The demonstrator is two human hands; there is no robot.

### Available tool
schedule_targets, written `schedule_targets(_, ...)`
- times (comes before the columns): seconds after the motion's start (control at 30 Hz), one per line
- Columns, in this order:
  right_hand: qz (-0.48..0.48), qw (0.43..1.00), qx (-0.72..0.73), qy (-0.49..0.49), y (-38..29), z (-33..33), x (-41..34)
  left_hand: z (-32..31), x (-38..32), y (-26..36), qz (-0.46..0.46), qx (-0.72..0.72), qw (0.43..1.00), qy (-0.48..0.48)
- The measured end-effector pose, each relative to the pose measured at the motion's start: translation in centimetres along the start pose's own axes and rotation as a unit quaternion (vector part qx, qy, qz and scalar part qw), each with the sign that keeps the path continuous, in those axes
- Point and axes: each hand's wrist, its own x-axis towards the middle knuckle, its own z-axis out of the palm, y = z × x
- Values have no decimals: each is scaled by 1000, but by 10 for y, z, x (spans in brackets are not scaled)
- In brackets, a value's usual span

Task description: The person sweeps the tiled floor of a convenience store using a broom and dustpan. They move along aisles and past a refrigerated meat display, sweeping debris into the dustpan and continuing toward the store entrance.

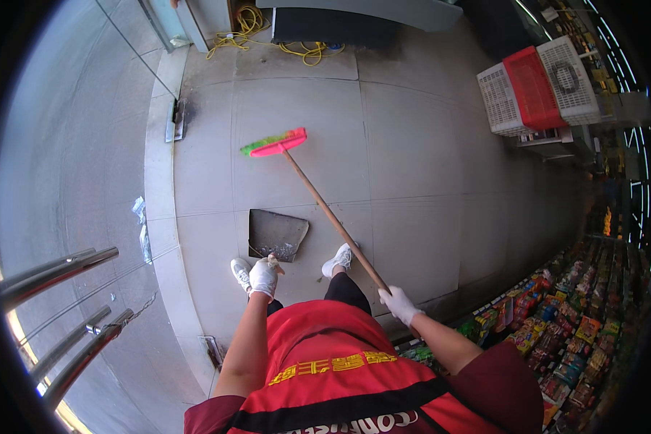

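My right hand (400,305), in a white glove, is closed around the wooden handle (331,217) of a broom. At its far end the pink broom head (278,145) with green bristles lies on or just above the floor tiles. My left hand (264,276), also gloved, grips the top of a dustpan's handle; the fingers cover most of it. The dark dustpan (278,233) is just beyond that hand, near my left shoe (241,272), with pale bits of debris inside.
Steel door handles (59,276) and a glass door stand at left. Crumpled plastic (145,238) lies by the threshold strip (163,217). Yellow cable (244,27) coils at the top. Stacked baskets (537,89) stand upper right; shelves of packaged goods (564,336) line the lower right.
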Motion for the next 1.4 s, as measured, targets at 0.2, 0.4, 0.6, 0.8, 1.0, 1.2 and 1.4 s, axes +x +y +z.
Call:
schedule_targets(0.2,-28,972,-195,128,-191,8,208,-39,9,33,-94,196,976,-30)
schedule_targets(0.4,84,989,-105,62,-116,-51,217,-45,34,40,-117,263,956,-49)
schedule_targets(0.6,262,960,-81,59,129,-2,-53,-40,42,31,-123,253,956,-80)
schedule_targets(0.8,305,904,281,101,170,12,-164,-49,38,55,-36,260,962,73)
schedule_targets(1.0,182,967,65,163,127,-103,69,-18,25,141,108,131,966,195)
schedule_targets(1.2,135,979,33,149,80,-216,224,37,27,225,224,297,921,113)
schedule_targets(1.4,301,950,79,32,194,-101,-25,40,49,252,68,328,940,64)
